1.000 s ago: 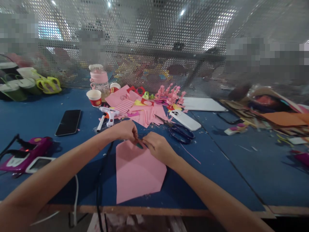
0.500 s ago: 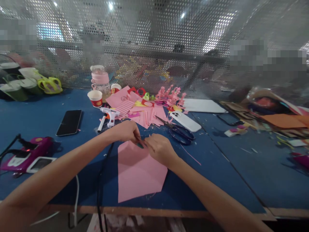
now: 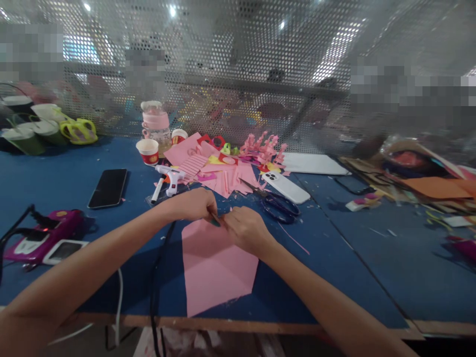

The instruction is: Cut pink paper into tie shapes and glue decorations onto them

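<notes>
A sheet of pink paper (image 3: 221,270) lies at the front of the blue table, its near left corner close to the table's edge. My left hand (image 3: 199,204) is closed, pinching the sheet's far edge. Beside it, my right hand (image 3: 243,225) has its fingers curled on the same far edge. The paper looks folded or rolled between the fingertips, though they partly hide it. A small dark sliver shows there that I cannot make out. Just beyond my right hand lie dark-handled scissors (image 3: 279,207), and a white glue gun (image 3: 171,179) rests past my left hand.
Pink paper scraps (image 3: 219,176), a paper cup (image 3: 148,151) and a bottle (image 3: 156,124) stand toward the mesh screen. A white phone (image 3: 286,188) is at right, a black phone (image 3: 107,188) at left. Cables run from a purple power strip (image 3: 44,238).
The sheet's near edge has shifted slightly toward me and to the right. Both hands keep their closed grip at the far edge, with only a small finger movement.
</notes>
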`<action>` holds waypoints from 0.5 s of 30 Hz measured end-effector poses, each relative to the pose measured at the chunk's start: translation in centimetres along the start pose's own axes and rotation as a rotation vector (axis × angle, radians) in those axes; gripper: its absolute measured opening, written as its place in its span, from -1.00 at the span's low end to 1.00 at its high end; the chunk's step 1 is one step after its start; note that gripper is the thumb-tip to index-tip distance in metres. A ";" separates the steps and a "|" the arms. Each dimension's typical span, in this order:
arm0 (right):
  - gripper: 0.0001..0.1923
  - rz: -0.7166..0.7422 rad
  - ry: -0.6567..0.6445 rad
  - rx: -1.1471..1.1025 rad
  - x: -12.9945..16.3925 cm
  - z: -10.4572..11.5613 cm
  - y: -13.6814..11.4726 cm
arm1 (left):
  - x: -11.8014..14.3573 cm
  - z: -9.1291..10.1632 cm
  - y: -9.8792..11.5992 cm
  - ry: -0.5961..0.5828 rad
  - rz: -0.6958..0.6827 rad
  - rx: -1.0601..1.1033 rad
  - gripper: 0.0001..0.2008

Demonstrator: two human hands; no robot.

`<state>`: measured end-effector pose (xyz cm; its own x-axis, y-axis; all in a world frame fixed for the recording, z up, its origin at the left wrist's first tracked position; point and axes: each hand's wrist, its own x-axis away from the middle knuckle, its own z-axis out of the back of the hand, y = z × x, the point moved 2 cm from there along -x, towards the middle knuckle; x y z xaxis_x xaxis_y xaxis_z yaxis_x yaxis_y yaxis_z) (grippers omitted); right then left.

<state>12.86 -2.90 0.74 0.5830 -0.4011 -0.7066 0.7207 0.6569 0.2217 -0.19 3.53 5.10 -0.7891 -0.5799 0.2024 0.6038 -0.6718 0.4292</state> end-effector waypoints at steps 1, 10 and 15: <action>-0.65 0.003 -0.002 0.008 0.0 0.0 0.0 | 0.0 0.0 0.1 0.012 0.008 -0.025 -0.85; -0.65 -0.249 -0.125 -0.306 0.3 0.1 1.5 | 0.4 0.8 0.9 0.106 0.172 -0.100 -0.84; -0.46 -0.579 -0.269 -0.722 0.6 -0.3 2.7 | 0.6 1.0 0.9 0.162 0.228 -0.080 -0.84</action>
<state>15.05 -1.17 0.68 0.3404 -0.8606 -0.3788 0.5717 0.5092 -0.6433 -0.25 3.05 6.52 -0.6079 -0.7816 0.1398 0.7753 -0.5463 0.3170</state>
